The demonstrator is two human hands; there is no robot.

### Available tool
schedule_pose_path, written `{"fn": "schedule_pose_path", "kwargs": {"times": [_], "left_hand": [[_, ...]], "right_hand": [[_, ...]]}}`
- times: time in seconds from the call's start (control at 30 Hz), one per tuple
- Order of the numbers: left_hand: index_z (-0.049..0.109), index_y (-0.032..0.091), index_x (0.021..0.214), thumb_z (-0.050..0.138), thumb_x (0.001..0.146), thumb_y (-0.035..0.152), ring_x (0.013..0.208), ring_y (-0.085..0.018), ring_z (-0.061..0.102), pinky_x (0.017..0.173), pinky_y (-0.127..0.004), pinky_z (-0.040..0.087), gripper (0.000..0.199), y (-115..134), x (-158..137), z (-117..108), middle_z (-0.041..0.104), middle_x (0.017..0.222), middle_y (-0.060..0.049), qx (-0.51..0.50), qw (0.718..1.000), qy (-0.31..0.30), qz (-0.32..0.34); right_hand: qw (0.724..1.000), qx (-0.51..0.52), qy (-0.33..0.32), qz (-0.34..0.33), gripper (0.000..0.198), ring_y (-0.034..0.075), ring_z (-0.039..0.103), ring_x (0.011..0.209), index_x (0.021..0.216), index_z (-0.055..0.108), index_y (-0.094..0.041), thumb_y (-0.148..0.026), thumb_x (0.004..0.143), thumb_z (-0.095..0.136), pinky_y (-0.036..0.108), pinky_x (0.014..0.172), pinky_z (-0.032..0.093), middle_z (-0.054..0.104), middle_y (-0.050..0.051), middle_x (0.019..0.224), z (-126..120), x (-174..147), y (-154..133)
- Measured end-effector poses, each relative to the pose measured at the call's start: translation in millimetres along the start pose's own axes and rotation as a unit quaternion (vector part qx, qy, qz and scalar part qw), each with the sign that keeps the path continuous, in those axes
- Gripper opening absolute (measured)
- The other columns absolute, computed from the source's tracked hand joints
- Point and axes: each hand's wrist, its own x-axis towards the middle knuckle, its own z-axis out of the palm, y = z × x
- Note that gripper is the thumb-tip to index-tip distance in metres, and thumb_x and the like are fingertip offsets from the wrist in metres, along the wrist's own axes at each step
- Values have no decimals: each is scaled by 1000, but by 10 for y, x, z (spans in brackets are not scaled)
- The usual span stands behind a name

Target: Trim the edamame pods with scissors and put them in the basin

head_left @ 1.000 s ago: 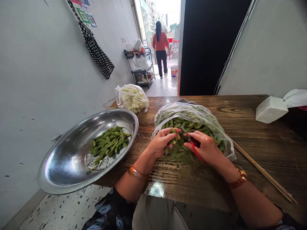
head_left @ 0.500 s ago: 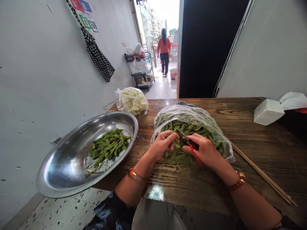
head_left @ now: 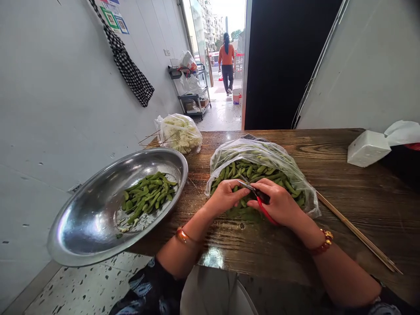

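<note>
Red-handled scissors (head_left: 264,209) are gripped in my right hand (head_left: 278,203), their blades apart and pointing left at my other hand's fingertips. My left hand (head_left: 226,195) is closed in a pinch on a green edamame pod, mostly hidden behind the fingers and blades. Both hands are over the mouth of a clear plastic bag (head_left: 262,151) full of edamame pods (head_left: 251,169). To the left, a large steel basin (head_left: 88,223) holds a heap of pods (head_left: 149,194) with a few small trimmings beside it.
A bag of cauliflower (head_left: 180,133) sits behind the basin. Thin wooden skewers (head_left: 359,232) lie on the table (head_left: 331,175) at right, and a tissue pack (head_left: 369,148) is at the far right. Beyond the table are a cart (head_left: 190,92) and a person (head_left: 226,63) in the doorway.
The scissor blades have come to the left hand's fingertips and stand wider apart. The pod is now more hidden. The person in the doorway has walked a little farther away.
</note>
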Motion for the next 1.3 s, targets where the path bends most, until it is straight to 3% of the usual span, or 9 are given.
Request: {"fn": "schedule_pose_path", "kwargs": {"times": [0.4,0.67,0.97,1.17,1.3], "left_hand": [[70,10,90,63,80,40,41,-4,44,38,-16,33,32,-19,-6,23,56,63,2,30,999,-15,-11],[70,9,87,69,75,41,46,-4,46,42,-17,36,34,-44,20,5,64,75,-4,-8,999,9,-31],[64,12,71,79,64,40,41,-1,37,39,-15,24,33,-76,36,2,49,54,5,-145,984,43,-93],[55,15,79,82,62,39,37,0,36,35,-13,22,40,-120,89,-39,49,57,8,-307,936,138,-104],[51,15,78,83,61,36,40,0,41,35,-12,23,42,-102,97,-79,53,64,6,-365,915,150,-81]], "right_hand": [[1000,3,2,-18,33,21,64,86,109,64,-19,-40,84,66,35,79,52,64,8,98,60,-6,29],[999,-16,-46,9,21,19,62,79,98,67,-19,-36,84,65,32,73,50,63,7,92,-1,-5,6],[999,5,-50,6,17,17,59,71,90,68,-16,-32,84,67,30,67,47,63,5,81,1,25,9],[998,28,4,48,37,19,62,78,108,67,-17,-45,84,64,32,70,49,66,7,90,-1,25,24],[999,18,13,37,39,21,63,79,109,67,-19,-47,83,64,33,71,51,66,7,93,9,17,45]]}}
